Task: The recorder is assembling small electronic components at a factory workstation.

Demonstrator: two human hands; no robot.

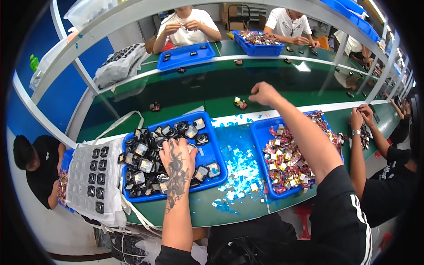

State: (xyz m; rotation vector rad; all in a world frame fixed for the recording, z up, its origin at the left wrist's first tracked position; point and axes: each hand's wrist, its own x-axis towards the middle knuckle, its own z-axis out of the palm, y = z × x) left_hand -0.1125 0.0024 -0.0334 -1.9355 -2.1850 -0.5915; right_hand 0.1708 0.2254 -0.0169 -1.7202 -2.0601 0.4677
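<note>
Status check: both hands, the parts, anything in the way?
Left hand down in blue tray on black parts. Right hand stretched over conveyor, near small part. Grip unclear on both. Nothing blocking.

**A green table full of trays**

The green table (221,207) holds two blue trays near us: left tray (216,152) with small black parts, right tray (260,132) with shiny pieces. Blue scraps (238,165) lie between them. A clear tray (84,176) sits far left.
</note>
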